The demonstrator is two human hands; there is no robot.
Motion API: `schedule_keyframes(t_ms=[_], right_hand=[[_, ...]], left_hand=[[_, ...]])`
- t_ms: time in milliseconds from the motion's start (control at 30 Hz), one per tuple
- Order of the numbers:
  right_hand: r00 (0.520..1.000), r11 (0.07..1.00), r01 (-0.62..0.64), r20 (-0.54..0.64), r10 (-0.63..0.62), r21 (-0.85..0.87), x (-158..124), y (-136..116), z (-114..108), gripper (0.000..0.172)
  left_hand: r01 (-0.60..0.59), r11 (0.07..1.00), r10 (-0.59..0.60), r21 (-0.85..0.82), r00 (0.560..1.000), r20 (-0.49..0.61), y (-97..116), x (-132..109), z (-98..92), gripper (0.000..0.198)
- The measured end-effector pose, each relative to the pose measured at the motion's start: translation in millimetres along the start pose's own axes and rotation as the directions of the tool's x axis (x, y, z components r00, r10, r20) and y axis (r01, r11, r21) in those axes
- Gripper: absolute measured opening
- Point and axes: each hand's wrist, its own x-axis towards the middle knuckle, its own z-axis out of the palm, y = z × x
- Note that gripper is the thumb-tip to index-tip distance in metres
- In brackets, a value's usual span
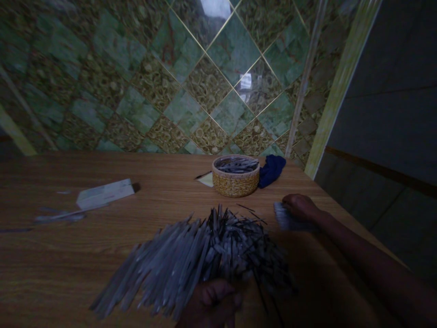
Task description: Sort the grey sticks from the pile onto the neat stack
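Note:
A large pile of thin dark sticks in clear plastic sleeves (170, 259) lies spread across the near middle of the table. At its near edge is my left hand (213, 303), fingers curled and thumb against them; whatever they pinch is too dark to make out. To the right of the pile, my right hand (302, 207) is closed over the edge of a flat layer of pale sleeved strips (285, 217) lying on the table. Its fingertips are partly hidden. Beyond the pile stands a round woven basket (236, 184) filled with similar sleeved sticks (237, 164).
A dark blue cloth (272, 171) lies against the basket's right side, and a pale paper (206, 179) pokes out at its left. On the left are a long white box (105, 193) and several loose plastic sleeves (61, 216). A tiled wall (191, 91) borders the wooden table (164, 191).

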Motion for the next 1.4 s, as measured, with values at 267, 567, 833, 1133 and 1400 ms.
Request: schedule_keyframes(t_ms=[267, 567, 833, 1133, 1400], right_hand=[[0.958, 0.922, 0.285, -0.054, -0.281, 0.262, -64.1, -78.5, -6.5, 0.023], [0.959, 0.921, 0.239, 0.076, -0.274, 0.307, -103.2, -102.3, -24.5, 0.016], [0.952, 0.943, 0.237, 0.137, -0.273, 0.235, -109.2, -118.0, -24.3, 0.02], [0.931, 0.932, 0.285, 0.167, -0.324, 0.222, -104.0, -143.4, -19.5, 0.022], [0.942, 0.938, 0.251, 0.165, -0.294, 0.238, -102.1, -154.2, -0.3, 0.017]], left_hand=[[-0.025, 0.999, 0.025, 0.023, 1.0, -0.001, 2.7, -1.4, 1.8, 0.04], [-0.097, 0.995, 0.099, 0.036, 0.994, -0.044, -1.6, 1.4, 6.2, 0.04], [-0.12, 0.991, 0.123, 0.06, 0.99, -0.065, -2.6, 2.1, 8.5, 0.04], [-0.131, 0.991, 0.132, 0.016, 0.981, -0.145, 1.7, 0.8, 6.5, 0.038], [-0.199, 0.958, 0.1, -0.207, 0.907, -0.408, 8.2, 1.6, -7.7, 0.031]])
